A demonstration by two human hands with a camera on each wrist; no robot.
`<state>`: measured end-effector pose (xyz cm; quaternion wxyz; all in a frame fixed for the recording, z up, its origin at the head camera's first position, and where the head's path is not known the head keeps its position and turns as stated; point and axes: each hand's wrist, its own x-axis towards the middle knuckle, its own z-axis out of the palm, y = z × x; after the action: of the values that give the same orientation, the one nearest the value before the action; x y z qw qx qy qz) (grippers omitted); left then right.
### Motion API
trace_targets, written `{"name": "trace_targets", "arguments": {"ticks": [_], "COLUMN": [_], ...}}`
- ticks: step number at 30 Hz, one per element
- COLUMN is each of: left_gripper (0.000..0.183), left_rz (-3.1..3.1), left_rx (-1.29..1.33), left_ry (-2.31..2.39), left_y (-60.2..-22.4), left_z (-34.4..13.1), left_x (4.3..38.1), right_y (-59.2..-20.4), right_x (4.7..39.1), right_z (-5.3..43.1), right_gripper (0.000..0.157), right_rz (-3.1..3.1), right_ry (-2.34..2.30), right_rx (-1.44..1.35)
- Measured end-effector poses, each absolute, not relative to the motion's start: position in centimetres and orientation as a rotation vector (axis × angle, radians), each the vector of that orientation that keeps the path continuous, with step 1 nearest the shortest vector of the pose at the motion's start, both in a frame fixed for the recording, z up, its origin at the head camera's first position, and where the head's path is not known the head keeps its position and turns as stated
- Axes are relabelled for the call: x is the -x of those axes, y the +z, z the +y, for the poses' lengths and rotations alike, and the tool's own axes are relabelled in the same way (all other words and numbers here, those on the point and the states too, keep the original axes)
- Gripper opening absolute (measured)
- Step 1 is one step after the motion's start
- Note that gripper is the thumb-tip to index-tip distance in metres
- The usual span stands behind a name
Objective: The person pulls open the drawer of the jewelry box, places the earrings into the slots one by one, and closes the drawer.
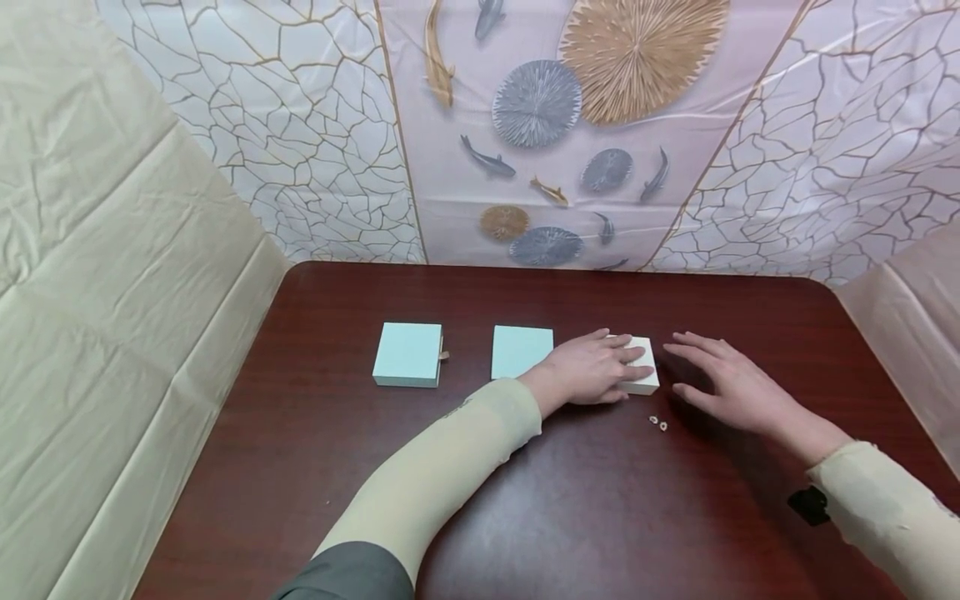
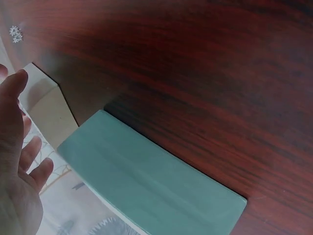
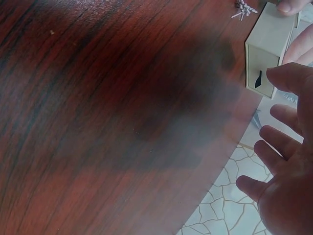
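My left hand (image 1: 596, 369) lies over a small white box (image 1: 642, 385), its extended fingers resting on the lid and covering much of it. In the right wrist view, the near end of that white box (image 3: 258, 73) shows a short dark tab. My right hand (image 1: 727, 385) hovers just right of the box, fingers spread and loosely bent, with nothing in them. In the right wrist view, its thumb (image 3: 288, 78) overlaps the edge of the box end. Two tiny silvery spiky pieces (image 1: 657, 423), like a pair of studs, lie on the table in front of the box.
A mint-green box (image 1: 522, 350) lies left of the white one, partly behind my left wrist. Farther left sits another mint-green box (image 1: 407, 354) with a ribbon tab on its right side. The dark red wooden table (image 1: 525, 517) meets a patterned cloth (image 1: 337, 150) at its back edge.
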<state>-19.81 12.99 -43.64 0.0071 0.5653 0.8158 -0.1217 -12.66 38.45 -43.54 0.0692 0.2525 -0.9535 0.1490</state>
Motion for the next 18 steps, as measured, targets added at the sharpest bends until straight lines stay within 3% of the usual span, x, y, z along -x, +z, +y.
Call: {"name": "trace_targets", "arguments": {"ticks": [18], "left_gripper": [0.057], "left_rz": [2.555], "left_rx": [-1.828], "left_ry": [-0.379], "left_y": [-44.37], "left_z": [12.69], "left_x": [20.08], "right_y": [-43.74], "right_x": [13.07], "right_z": [38.21], "right_gripper": [0.055], "right_rz": [-2.873], "right_ry": [0.476], "right_rx": [-0.765]}}
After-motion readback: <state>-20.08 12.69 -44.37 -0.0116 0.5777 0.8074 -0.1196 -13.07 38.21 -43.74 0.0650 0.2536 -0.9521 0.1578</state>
